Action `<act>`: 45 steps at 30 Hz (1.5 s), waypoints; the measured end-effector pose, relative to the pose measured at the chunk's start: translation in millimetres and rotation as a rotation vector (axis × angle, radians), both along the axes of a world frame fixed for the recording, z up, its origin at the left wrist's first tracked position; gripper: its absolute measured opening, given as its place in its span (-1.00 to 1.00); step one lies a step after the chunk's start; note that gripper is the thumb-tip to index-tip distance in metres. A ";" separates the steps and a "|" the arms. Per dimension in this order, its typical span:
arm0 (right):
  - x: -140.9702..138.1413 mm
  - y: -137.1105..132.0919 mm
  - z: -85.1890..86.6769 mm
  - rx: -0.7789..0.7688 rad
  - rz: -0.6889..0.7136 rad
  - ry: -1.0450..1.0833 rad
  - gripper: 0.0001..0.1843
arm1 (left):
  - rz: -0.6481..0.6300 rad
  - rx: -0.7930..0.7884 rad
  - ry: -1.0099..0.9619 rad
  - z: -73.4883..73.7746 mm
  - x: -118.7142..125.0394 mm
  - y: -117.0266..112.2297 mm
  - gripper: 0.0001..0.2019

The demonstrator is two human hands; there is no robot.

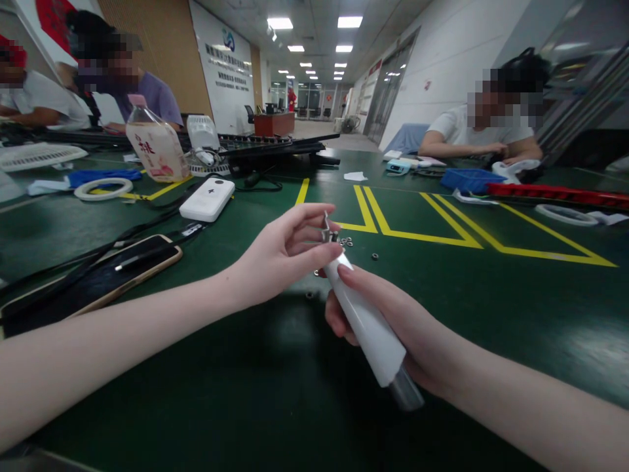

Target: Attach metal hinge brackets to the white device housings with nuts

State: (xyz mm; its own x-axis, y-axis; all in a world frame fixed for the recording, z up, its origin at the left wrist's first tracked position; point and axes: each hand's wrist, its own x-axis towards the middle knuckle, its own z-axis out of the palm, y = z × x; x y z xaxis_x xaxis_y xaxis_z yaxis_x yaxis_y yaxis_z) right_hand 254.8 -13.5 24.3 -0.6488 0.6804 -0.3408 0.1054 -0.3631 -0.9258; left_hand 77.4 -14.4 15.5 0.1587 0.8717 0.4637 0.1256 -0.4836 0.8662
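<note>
My right hand (pixel 378 301) is wrapped round a white tapered handle-like piece (pixel 368 328), tilted with its wide end toward me. A dark grey, shiny end (pixel 407 391) sticks out of that wide end. At the narrow tip, my left hand (pixel 289 249) has its thumb and fingers closed about a small bent metal part (pixel 325 226). Whether this metal part is fixed to the white piece I cannot tell. Just beyond and below the tip, several small metal rings or nuts (pixel 346 242) lie on the green table, one (pixel 375 256) apart to the right.
On the left are a phone (pixel 147 262) with cables over it, a white power bank (pixel 208 200), a tape roll (pixel 103 189) and a drink bottle (pixel 157 147). Yellow tape lines (pixel 427 238) mark the table. A blue tray (pixel 472 180) stands far right. Other people sit across the table.
</note>
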 end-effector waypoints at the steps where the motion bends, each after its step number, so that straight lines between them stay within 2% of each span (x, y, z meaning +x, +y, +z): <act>1: -0.3 -1.2 1.1 -0.011 -0.004 0.013 -0.56 | 0.010 -0.004 -0.035 -0.1 -1.6 1.4 -0.61; 7: -0.3 -3.5 5.5 -0.139 0.077 0.035 -0.54 | -0.014 -0.038 -0.062 -1.2 -9.4 6.0 -0.79; 13: 3.5 3.4 8.0 -0.220 0.209 0.076 -0.53 | -0.030 -0.128 -0.093 -2.3 -4.9 4.3 -0.74; 19: 13.7 12.7 10.5 -0.338 0.341 0.160 -0.54 | 0.002 -0.164 -0.142 3.6 -2.8 -0.3 -0.74; 23: 22.3 18.4 7.0 -0.355 0.404 0.216 -0.53 | -0.013 -0.173 -0.124 3.5 -1.4 -2.5 -0.69; 29: 28.9 24.7 3.3 -0.335 0.428 0.168 -0.55 | -0.072 -0.223 -0.128 1.1 -0.5 -2.9 -0.75; 36: 31.7 24.9 5.8 -0.383 0.486 0.199 -0.52 | -0.091 -0.235 -0.151 1.9 0.3 -6.1 -0.76; 45: 33.7 27.8 3.7 -0.379 0.474 0.173 -0.55 | -0.013 -0.195 -0.126 -1.2 1.1 -5.5 -0.69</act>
State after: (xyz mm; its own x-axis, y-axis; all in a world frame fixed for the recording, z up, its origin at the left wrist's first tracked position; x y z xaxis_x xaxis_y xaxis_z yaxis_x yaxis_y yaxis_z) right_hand 288.5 14.3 28.0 -0.9175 0.1577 -0.3651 0.1960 -0.6196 -0.7601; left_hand 78.5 -19.9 14.3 0.1219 0.9450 0.3035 0.0059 -0.3065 0.9518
